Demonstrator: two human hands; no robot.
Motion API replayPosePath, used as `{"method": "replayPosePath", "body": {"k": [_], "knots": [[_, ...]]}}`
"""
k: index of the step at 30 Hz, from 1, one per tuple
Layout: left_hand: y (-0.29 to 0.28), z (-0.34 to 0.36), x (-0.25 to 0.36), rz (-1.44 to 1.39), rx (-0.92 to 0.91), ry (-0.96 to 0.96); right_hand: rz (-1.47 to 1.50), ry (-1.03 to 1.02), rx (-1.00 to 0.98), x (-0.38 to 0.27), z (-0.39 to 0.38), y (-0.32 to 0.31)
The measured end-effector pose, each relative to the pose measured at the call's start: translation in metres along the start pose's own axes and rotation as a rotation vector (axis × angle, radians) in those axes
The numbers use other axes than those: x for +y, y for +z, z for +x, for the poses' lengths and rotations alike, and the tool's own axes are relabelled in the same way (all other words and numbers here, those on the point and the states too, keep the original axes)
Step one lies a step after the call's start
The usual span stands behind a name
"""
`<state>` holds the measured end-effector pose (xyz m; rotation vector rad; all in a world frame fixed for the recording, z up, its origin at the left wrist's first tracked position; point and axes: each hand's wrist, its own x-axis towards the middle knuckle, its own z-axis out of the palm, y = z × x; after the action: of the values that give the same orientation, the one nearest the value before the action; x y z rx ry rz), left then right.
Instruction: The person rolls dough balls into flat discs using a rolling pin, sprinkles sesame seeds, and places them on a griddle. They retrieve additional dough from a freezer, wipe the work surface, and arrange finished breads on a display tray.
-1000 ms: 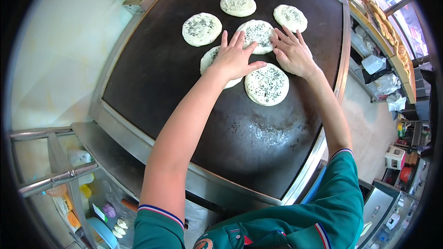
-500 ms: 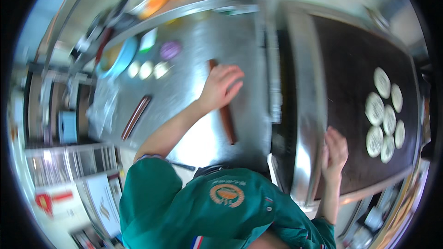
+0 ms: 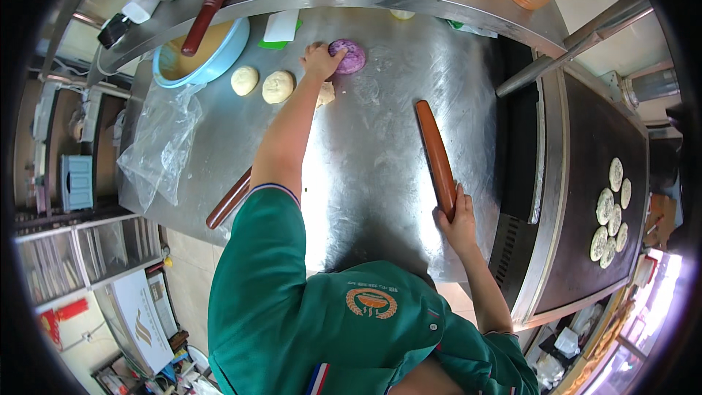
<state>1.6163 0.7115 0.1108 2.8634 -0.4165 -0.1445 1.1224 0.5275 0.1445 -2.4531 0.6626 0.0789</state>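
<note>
Dough in a thick, round, mottled purple piece lies toward the far side of a shiny grey metal worktable, where the left hand of a person in a green short-sleeved shirt touches its left edge; whether the fingers grip it cannot be told. The right hand is wrapped around the near end of a smooth reddish-brown wooden rolling pin. Three cream dough balls sit to the left, the nearest partly hidden by the forearm, beside a light-blue round bowl. At far right, seven flat, pale, dark-speckled rounds rest on a black griddle.
</note>
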Motion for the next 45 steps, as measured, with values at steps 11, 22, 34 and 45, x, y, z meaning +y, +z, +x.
{"method": "replayPosePath", "body": {"k": [11,22,34,45], "knots": [[-0.043,-0.248,0.063,-1.304,-0.774,0.126,0.048,-0.066,0.152,0.007,-0.007,0.003],[0.008,-0.371,0.064,-0.55,-0.175,0.513,-0.171,-0.047,0.144,0.025,-0.012,-0.001],[0.053,-0.4,0.083,-0.013,-0.064,0.681,-0.286,0.008,0.195,0.01,0.014,-0.005],[0.05,-0.426,0.087,-0.144,-0.069,0.63,0.041,-0.025,0.022,-0.009,-0.054,-0.017]]}}
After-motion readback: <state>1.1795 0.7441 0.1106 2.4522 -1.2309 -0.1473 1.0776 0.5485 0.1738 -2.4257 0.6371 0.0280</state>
